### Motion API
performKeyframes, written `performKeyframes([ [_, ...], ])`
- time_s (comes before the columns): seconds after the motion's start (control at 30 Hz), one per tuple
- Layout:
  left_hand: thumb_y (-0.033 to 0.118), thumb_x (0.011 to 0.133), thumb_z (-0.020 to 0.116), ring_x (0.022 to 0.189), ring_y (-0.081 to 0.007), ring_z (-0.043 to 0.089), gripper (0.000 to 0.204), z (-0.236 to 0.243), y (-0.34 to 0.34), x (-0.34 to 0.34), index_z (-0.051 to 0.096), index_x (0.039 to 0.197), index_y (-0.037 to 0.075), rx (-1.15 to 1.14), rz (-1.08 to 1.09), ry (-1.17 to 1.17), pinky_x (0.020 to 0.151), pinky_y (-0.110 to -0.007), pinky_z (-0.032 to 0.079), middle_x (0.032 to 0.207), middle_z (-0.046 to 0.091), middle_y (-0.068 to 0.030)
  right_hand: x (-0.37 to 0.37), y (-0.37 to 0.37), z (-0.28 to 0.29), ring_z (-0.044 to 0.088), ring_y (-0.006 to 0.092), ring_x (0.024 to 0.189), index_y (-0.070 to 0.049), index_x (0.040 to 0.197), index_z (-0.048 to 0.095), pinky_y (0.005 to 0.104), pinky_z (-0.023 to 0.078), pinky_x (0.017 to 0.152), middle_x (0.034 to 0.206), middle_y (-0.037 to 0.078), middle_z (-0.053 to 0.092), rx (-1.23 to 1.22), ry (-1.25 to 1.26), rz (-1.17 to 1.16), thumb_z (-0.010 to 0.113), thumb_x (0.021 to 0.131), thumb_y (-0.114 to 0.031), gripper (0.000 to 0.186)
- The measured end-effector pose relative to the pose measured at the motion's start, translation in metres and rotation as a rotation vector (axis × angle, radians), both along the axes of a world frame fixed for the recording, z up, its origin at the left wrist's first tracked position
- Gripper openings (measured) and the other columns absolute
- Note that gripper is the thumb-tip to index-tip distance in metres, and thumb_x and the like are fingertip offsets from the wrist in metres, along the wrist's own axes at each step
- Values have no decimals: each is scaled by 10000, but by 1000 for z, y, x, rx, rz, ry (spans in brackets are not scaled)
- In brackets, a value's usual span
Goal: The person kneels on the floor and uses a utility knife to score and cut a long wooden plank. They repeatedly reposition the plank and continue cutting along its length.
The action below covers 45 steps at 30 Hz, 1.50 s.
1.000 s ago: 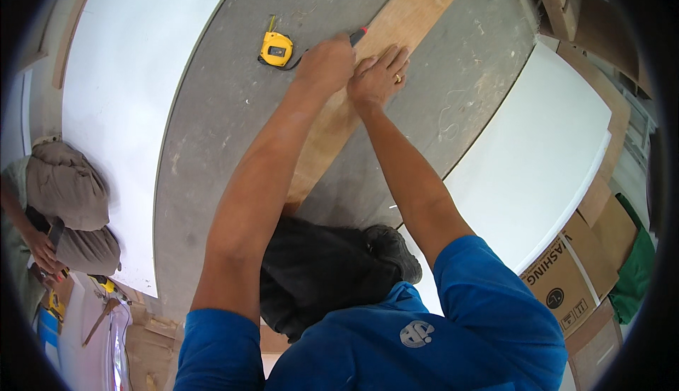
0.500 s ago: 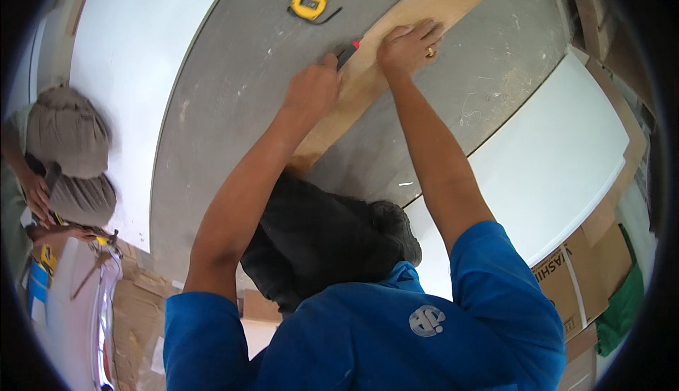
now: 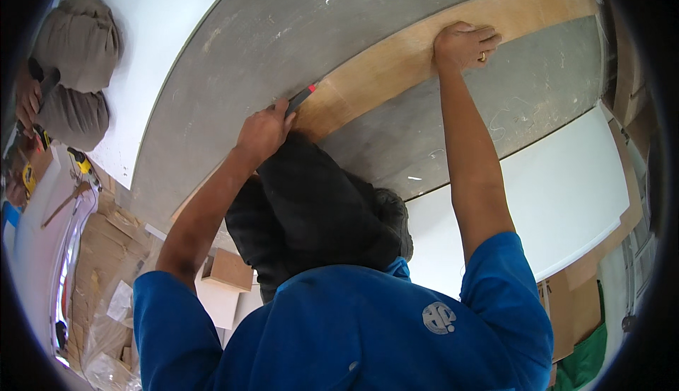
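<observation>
A: Where's the long, flat, tan wooden strip (image 3: 382, 73)?

B: Beneath the outstretched fingers of the right hand (image 3: 463, 46), which press on it, gripping nothing. The left hand (image 3: 263, 131) closes its fingers round a slim, dark-grey, red-ended cutter (image 3: 300, 99) by the strip's edge.

A: How would the strip handle?

B: Likely light and stiff, perhaps slippery; press its broad face or grip its long edges.

A: What's changed?

B: The hands, close together half a second ago, are now well apart.

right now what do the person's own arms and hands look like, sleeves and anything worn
Short blue sleeves cover the upper arms; the forearms are bare. The left hand and right hand wear no gloves. A gold-coloured ring is on a right finger.
</observation>
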<state>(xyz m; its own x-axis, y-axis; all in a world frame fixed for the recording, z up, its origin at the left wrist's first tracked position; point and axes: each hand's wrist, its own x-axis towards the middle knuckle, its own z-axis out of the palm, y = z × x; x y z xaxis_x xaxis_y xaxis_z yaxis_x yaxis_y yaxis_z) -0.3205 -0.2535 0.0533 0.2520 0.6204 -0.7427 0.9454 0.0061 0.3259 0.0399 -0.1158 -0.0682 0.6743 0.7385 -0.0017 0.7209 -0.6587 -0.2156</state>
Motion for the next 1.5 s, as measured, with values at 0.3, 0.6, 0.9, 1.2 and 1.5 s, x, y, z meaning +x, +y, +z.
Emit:
performKeyframes([
  [0.3, 282, 1013, 514, 874, -462, 649, 301, 18, 49, 6, 458, 1162, 26, -174, -99, -1, 769, -549, 501, 861, 666, -251, 0, 3, 4, 221, 441, 1441, 105, 1498, 199, 551, 262, 1115, 1592, 298, 108, -51, 42, -37, 283, 975, -337, 690],
  [0.6, 175, 959, 537, 882, -438, 661, 351, -6, 25, 1, 449, 1267, 32, -28, -127, -47, 776, -500, 536, 956, 652, -246, 0, 4, 5, 255, 407, 1429, 56, 1504, 199, 543, 280, 1106, 1583, 269, 135, -138, 21, -65, 291, 990, -353, 663],
  [0.9, 56, 934, 496, 927, -376, 699, 263, -8, 2, 16, 470, 1192, 13, -21, -24, 13, 758, -470, 573, 1019, 684, -220, 3, 1, 3, 242, 407, 1447, 51, 1505, 201, 568, 268, 1120, 1589, 265, 130, -135, -11, -18, 277, 1001, -369, 660],
  [1.2, 54, 928, 508, 925, -363, 701, 273, -14, -39, -34, 464, 1197, 50, -53, -68, 77, 754, -452, 572, 981, 696, -187, 1, 1, 7, 253, 389, 1450, 50, 1483, 257, 566, 285, 1105, 1598, 252, 136, -100, -20, -51, 277, 996, -360, 637],
  [1.5, 183, 1004, 466, 915, -378, 687, 317, -2, -121, -139, 413, 1299, 79, -183, -122, 224, 747, -461, 563, 1014, 661, -202, 9, 0, -2, 390, 405, 1367, 23, 1474, 295, 573, 330, 1066, 1582, 221, 217, -76, -42, -87, 319, 975, -353, 625],
])
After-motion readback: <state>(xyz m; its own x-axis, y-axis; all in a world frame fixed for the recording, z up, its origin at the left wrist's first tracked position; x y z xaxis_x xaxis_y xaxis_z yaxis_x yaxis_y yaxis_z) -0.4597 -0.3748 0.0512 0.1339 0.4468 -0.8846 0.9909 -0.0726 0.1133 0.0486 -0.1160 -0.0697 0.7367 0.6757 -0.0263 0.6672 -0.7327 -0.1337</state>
